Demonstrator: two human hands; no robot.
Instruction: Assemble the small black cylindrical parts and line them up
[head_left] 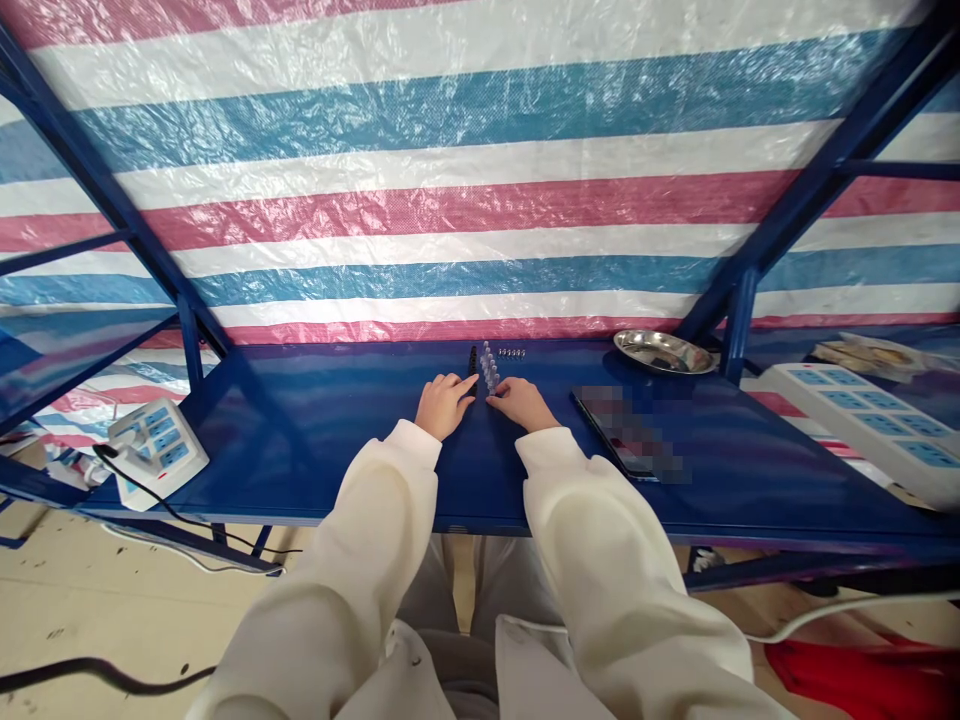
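Note:
A row of small black pieces (473, 358) runs away from me on the blue table, close beside a row of small clear pieces (488, 365). My left hand (444, 404) is at the near end of the black row, index finger stretched out towards the clear row and thumb apart from it. At the near end of the clear row, my right hand (523, 403) has thumb and index finger pinched together. Whatever lies between those fingertips is too small to make out. Several small silvery screw-like pieces (512, 353) lie in a line behind my right hand.
A shiny metal dish (664, 352) with something dark in it stands at the back right. Nearer lies a phone (611, 435), partly blurred. Power strips sit at the left (161, 450) and right (870, 425). Blue frame posts (742, 310) and a striped sheet (480, 200) close off the back.

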